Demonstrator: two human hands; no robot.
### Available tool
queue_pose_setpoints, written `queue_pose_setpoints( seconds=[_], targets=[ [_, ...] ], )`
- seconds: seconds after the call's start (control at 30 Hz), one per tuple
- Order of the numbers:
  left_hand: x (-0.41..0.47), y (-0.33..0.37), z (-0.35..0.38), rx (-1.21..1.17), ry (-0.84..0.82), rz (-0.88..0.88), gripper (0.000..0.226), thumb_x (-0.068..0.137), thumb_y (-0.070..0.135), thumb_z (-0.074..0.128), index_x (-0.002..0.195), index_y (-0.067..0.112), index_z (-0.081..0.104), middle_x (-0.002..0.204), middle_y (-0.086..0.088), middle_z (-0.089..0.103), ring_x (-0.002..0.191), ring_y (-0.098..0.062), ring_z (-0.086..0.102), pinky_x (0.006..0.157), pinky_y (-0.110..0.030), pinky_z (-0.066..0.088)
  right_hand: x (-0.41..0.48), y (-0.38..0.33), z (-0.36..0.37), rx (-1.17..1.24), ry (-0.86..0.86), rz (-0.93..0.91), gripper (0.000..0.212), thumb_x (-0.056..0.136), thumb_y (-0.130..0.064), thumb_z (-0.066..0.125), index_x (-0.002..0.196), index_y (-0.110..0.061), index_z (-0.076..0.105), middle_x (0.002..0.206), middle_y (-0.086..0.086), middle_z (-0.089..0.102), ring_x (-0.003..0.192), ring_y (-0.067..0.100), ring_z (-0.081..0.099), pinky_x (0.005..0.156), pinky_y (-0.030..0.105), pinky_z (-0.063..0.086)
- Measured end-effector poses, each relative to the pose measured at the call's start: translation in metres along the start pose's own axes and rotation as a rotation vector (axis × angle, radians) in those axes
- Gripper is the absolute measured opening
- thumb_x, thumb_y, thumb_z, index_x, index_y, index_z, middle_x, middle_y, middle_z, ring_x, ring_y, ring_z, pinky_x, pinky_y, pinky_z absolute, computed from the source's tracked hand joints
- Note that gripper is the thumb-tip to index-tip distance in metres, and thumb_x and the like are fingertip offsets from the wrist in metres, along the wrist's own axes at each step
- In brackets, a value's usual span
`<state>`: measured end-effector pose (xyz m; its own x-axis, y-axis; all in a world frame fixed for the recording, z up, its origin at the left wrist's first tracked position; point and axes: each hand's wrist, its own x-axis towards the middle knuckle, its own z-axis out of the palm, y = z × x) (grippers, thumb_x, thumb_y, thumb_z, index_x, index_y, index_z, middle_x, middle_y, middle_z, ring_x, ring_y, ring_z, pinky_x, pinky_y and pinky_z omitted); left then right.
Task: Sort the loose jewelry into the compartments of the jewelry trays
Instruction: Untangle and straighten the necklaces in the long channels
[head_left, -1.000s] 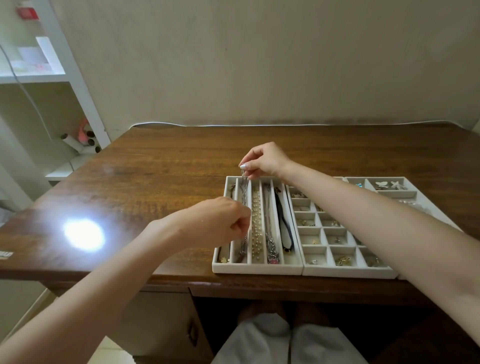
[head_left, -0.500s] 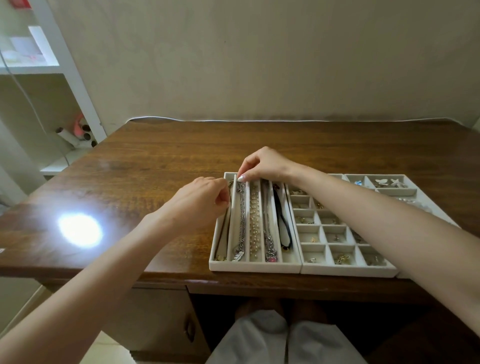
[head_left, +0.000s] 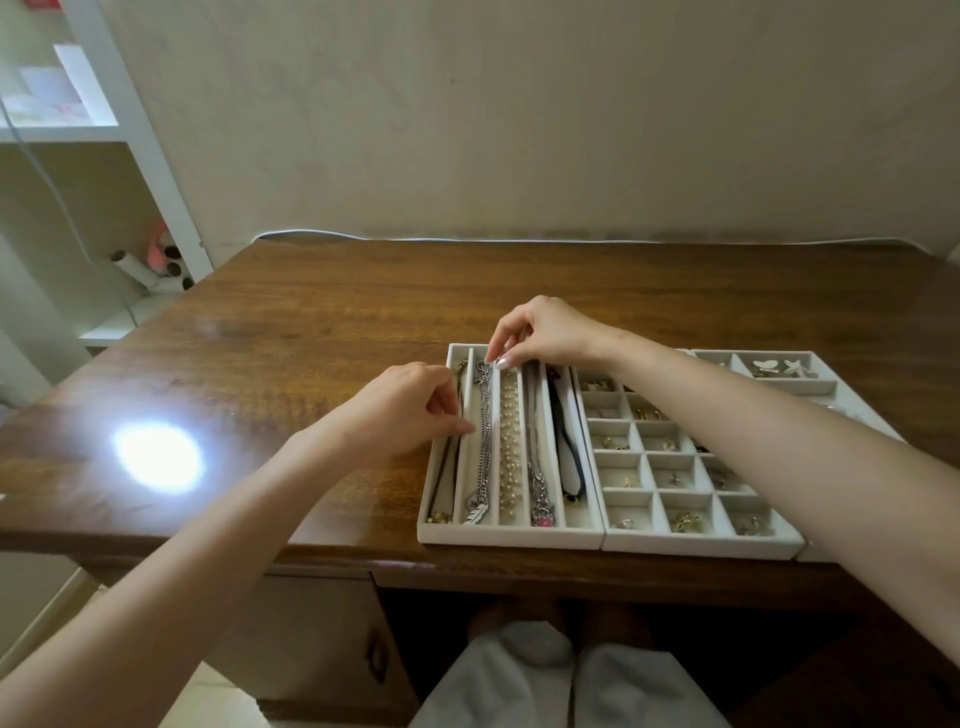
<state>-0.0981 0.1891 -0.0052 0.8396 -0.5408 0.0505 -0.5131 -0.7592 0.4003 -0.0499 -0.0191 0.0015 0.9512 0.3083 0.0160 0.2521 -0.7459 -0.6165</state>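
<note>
1. The silver chain (head_left: 485, 441) lies lengthwise in the second slot from the left of the tray (head_left: 511, 538), which sits at the near edge of the desk (head_left: 311, 322). Its feather pendant (head_left: 477, 513) is at the near end.
2. The right hand (head_left: 540, 332) pinches the chain's far end between thumb and fingertip.
3. The left hand (head_left: 410, 410) is curled, with its fingertips at the tray's left edge. Whether it holds anything is unclear.
4. The chain is probably light, limp, slippery and quick to tangle. It is best taken by one end and laid down straight.
</note>
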Motion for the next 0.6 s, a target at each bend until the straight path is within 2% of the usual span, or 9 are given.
queue_pose_setpoints(
  seconds=[0.3, 0.6],
  targets=[
    [0.003, -0.003, 0.004, -0.018, -0.001, -0.015, 0.020, 0.080, 0.032, 0.070, 0.081, 0.015, 0.061, 0.079, 0.009, 0.055, 0.068, -0.004, 0.047, 0.063, -0.017, 0.041, 0.008, 0.004, 0.005, 0.036, 0.007, -0.025, 0.006, 0.075, -0.014, 0.077, 0.076, -0.020, 0.074, 0.087, 0.011, 0.069, 0.078, 0.010, 0.058, 0.076, 0.025, 0.047],
    [0.003, -0.002, 0.006, -0.012, 0.002, -0.009, 0.019, 0.082, 0.032, 0.069, 0.083, 0.014, 0.062, 0.078, 0.008, 0.053, 0.065, -0.003, 0.045, 0.058, -0.014, 0.038, 0.010, 0.002, 0.006, 0.049, -0.008, -0.006, 0.006, 0.076, -0.015, 0.077, 0.076, -0.020, 0.074, 0.084, 0.009, 0.069, 0.076, 0.007, 0.057, 0.072, 0.021, 0.045]
  ],
)
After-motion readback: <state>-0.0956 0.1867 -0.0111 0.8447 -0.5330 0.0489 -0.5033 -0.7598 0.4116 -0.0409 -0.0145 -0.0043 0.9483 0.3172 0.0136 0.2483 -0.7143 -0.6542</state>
